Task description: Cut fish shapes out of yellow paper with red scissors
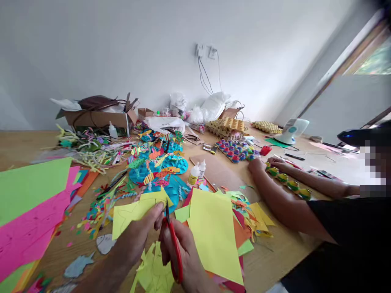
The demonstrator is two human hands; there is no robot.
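Observation:
My left hand (143,228) is closed on a yellow paper (126,213) with pencil outlines drawn on it. Red-handled scissors (175,252) are in my right hand (183,244), their dark blades upright at the right edge of that paper. Yellow cut scraps (154,270) lie below my hands. Just right of my right hand is a stack of coloured sheets topped by a yellow sheet (214,232). Blue paper pieces with colourful paper fish (166,171) sit beyond my hands.
Pink and green sheets (33,219) lie at left, near grey fish cutouts (78,265). Glue bottles (194,174) stand mid-table. A cardboard box (94,120) and egg trays (227,127) are at the back. At right, another person's arms (275,199) reach over a painted egg-carton strip (288,183).

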